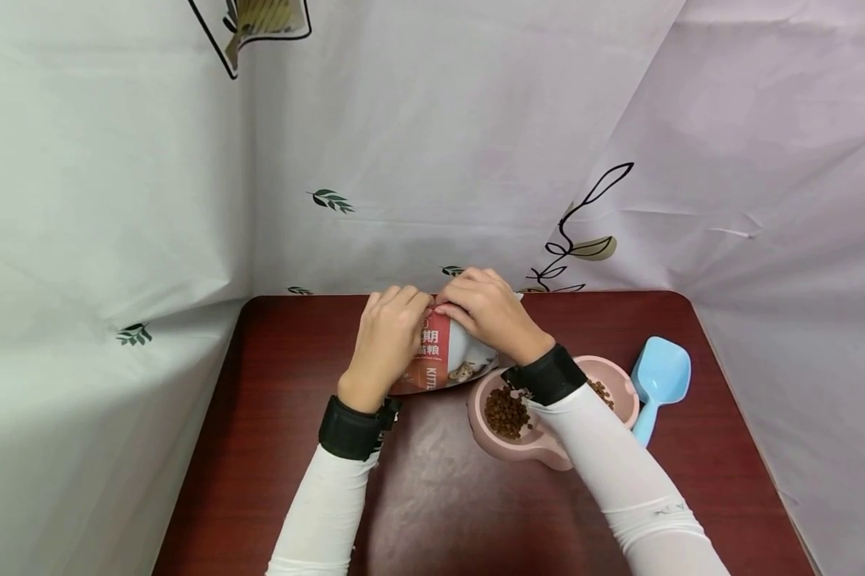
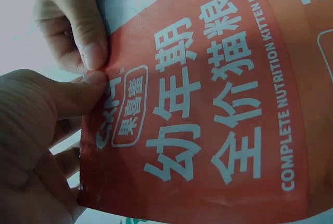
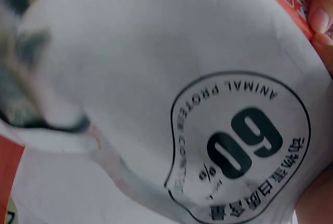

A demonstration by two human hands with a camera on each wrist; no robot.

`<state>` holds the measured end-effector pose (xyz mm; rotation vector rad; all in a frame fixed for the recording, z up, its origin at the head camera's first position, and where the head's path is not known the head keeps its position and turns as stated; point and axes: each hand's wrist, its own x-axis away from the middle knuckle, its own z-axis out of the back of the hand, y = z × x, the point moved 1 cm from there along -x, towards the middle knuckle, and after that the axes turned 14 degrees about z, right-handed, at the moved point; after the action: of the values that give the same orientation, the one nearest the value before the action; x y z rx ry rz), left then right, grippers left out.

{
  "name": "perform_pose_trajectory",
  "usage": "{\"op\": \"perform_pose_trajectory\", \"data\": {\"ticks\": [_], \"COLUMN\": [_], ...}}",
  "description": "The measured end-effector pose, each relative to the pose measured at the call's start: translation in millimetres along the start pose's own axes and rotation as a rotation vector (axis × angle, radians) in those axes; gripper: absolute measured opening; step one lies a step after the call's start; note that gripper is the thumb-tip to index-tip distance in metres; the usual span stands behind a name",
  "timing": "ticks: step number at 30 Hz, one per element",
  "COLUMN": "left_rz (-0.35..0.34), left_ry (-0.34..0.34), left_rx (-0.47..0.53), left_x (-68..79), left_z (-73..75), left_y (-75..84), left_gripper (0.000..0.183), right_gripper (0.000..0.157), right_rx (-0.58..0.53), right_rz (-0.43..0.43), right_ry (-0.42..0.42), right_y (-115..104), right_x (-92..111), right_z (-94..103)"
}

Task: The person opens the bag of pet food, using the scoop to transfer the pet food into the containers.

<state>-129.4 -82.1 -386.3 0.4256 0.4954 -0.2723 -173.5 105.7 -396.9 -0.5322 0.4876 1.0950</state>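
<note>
A red and white bag of kitten food point(image 1: 435, 360) stands near the table's far edge, its printed front towards me. My left hand point(image 1: 389, 340) pinches the bag's top edge between thumb and fingers. Right beside it, my right hand point(image 1: 493, 316) grips the same edge, the two thumbs almost meeting. In the left wrist view, both thumbs press on the red front of the bag point(image 2: 177, 125) at its top edge. The right wrist view is mostly filled by the bag's white side point(image 3: 130, 52), with thumb tips at the upper right.
A pink double bowl point(image 1: 507, 450) with brown kibble point(image 1: 506, 412) in both sides sits right of the bag, partly under my right forearm. Beside it lies a light blue scoop point(image 1: 664, 372). White patterned cloth point(image 1: 432, 144) hangs behind and around the dark red table point(image 1: 295, 360).
</note>
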Motion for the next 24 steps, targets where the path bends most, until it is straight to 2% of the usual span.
{"op": "perform_pose_trajectory", "data": {"ticks": [6, 12, 18, 24], "left_rz": [0.026, 0.037, 0.035, -0.035], "left_ry": [-0.014, -0.026, -0.041, -0.004], "left_rx": [0.071, 0.084, -0.024, -0.169], "left_x": [-1.2, -2.6, -0.6, -0.4], "left_z": [-1.1, -2.0, -2.9, -8.6], "left_y": [-4.4, -4.2, 1.3, 14.4], "left_gripper": [0.012, 0.010, 0.007, 0.013], "right_gripper": [0.022, 0.043, 0.050, 0.052], "right_rx": [-0.006, -0.027, -0.063, -0.076], "right_rz": [-0.008, -0.091, -0.096, -0.089], "right_ry": [-0.052, -0.119, -0.100, -0.046], "right_y": [4.7, 12.0, 15.9, 18.4], "right_x": [5.8, 17.9, 23.5, 26.2], "right_z": [12.1, 26.4, 28.3, 25.4]}}
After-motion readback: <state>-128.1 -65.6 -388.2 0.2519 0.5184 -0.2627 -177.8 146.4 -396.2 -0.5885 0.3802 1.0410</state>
